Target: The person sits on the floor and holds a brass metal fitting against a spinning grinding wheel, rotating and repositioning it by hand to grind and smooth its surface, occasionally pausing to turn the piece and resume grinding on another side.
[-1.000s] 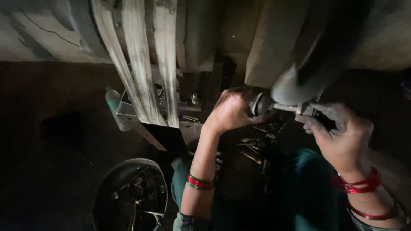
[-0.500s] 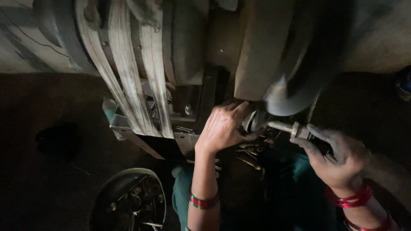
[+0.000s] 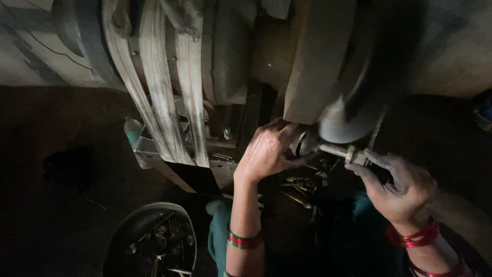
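dark floor (image 3: 66,225) is seen beneath a large machine (image 3: 318,56) wrapped with pale belts (image 3: 169,97). the left hand (image 3: 267,153) is closed over a round metal socket (image 3: 302,143) at the end of a wrench (image 3: 341,151), just under the machine. the right hand (image 3: 397,187) is clamped on the wrench handle. loose bolts (image 3: 300,190) are scattered below the hands, and a round pan (image 3: 151,241) of small parts is set at lower left.

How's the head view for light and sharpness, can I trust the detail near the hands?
Head view: dim, lit mainly on the pale belts; floor in deep shadow. Left hand and right hand readable; the steel socket wrench slightly soft; the dark bowl of bolts murky.
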